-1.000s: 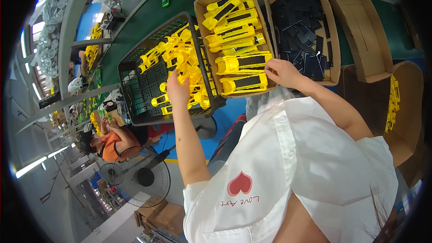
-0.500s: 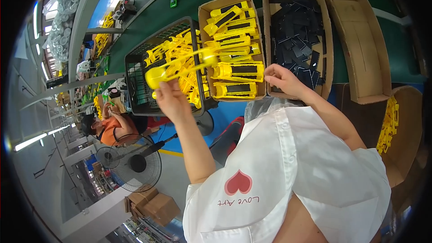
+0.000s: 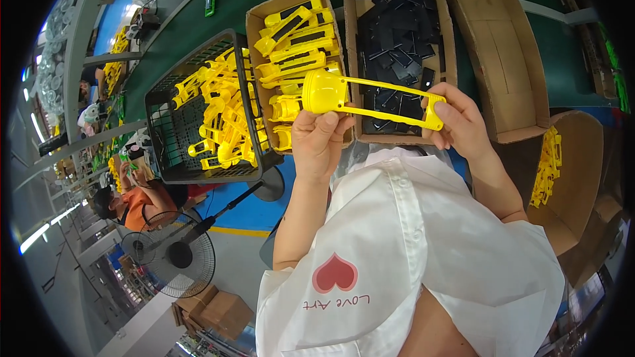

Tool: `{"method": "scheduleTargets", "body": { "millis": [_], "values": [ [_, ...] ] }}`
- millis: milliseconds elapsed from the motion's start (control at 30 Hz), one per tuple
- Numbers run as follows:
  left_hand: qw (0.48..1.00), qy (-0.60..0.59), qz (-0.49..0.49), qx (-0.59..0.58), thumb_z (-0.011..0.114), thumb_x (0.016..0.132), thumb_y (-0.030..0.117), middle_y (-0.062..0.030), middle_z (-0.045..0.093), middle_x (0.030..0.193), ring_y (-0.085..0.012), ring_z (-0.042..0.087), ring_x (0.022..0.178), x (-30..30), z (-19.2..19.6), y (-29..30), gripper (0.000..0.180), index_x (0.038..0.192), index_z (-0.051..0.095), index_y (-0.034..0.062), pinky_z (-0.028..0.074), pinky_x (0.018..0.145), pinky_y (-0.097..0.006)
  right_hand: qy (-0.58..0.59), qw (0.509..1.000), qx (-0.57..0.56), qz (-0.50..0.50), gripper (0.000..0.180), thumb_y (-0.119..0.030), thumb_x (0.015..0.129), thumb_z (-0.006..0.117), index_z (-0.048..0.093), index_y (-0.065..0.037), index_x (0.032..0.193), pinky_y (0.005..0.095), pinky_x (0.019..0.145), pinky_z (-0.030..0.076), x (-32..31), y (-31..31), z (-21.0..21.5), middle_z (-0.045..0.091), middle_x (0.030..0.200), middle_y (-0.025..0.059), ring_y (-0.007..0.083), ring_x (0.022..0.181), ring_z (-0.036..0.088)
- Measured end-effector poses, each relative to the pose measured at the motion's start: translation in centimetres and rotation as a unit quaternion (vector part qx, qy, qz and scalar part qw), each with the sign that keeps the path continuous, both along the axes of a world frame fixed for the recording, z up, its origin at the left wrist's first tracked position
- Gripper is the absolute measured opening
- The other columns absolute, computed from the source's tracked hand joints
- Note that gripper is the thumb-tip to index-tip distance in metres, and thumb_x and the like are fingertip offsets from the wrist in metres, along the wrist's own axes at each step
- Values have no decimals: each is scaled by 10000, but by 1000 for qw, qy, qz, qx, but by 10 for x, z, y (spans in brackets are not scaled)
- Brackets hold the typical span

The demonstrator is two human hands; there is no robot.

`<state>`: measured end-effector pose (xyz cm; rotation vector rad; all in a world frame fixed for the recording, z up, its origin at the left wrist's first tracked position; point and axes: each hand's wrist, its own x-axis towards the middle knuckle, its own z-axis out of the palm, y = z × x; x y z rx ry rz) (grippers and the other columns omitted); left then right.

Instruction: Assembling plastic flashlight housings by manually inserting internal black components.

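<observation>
My left hand and my right hand hold one yellow plastic frame between them, level above the bench and in front of my white shirt. The fingers of my left hand are clenched beneath its rounded, domed head, at the frame's left end. The fingers of my right hand pinch the square far end, thumb on top. The frame's two thin rails run between the hands, with an open slot between them.

Behind the frame stand three cardboard boxes side by side. The left box holds yellow assembled pieces with black inserts. The middle box holds loose black flat parts. The right box shows a bare cardboard floor. To the left of these, a black wire basket holds a heap of yellow frames of the same kind. At my right side, a further cardboard box holds more yellow parts. Below the basket stands a pedestal fan, beside a seated person in orange.
</observation>
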<state>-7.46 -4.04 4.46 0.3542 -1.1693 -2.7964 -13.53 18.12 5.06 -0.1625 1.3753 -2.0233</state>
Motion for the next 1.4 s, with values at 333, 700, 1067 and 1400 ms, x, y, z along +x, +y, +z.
{"method": "scheduleTargets", "body": {
  "millis": [333, 700, 1067, 1400],
  "values": [
    [993, -69, -47, -88, 565, 774, -14, -114, 593, 918, -192, 588, 838, 9, -3, 6, 251, 1019, 516, -3, 482, 772, -285, -121, 991, -16, -51, 213, -251, 867, 426, 458, -40, 865, 139, 314, 296, 4, 11, -2, 503, 553, 58, 56, 328, 385],
    [689, 12, -152, -709, 536, 659, -91, -114, 560, 981, -274, 546, 924, 26, -20, -47, 380, 1003, 564, 68, 436, 776, -293, -123, 986, 109, 29, 306, -329, 867, 435, 482, -33, 801, 192, 306, 297, -4, -31, -65, 535, 535, 67, 88, 329, 423],
    [957, -162, -132, -199, 425, 889, 200, -112, 566, 987, -200, 572, 859, 50, -43, -137, 253, 1051, 494, 18, 485, 702, -273, 493, 609, 604, -147, 118, -140, 776, 498, 531, -31, 747, 394, 669, 434, -46, -45, -145, 551, 739, 129, 307, 767, 532],
    [980, -145, -90, -103, 503, 833, 56, -120, 576, 891, -189, 582, 768, 34, -49, -121, 225, 1052, 495, 6, 498, 622, -269, 203, 811, 488, -248, 186, -109, 692, 652, 572, -27, 837, 273, 611, 445, 6, -26, -119, 605, 712, 84, 164, 665, 581]
  ]
}}
